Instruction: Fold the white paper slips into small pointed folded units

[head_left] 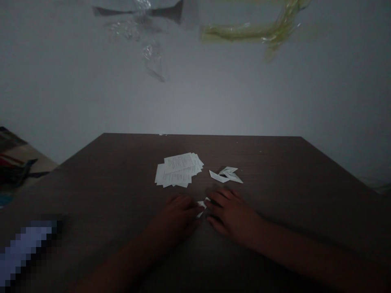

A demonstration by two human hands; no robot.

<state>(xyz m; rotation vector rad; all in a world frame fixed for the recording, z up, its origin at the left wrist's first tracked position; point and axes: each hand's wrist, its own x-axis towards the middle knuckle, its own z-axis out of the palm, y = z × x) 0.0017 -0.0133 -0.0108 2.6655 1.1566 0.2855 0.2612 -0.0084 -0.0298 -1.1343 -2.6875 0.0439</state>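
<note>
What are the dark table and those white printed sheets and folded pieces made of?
The tabletop looks like dark wood or wood-effect laminate: faint grain streaks, soft sheen; the look can't settle which. The stack of printed sheets looks like thin matte paper, with small text and slightly uneven edges. The folded pieces seem the same paper, showing crisp creases.

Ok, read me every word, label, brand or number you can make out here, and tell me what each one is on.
Nothing is readable: the printed lines on the stack of paper sheets are too small and blurred, and the folded paper pieces and small paper scrap show no legible text.
</note>
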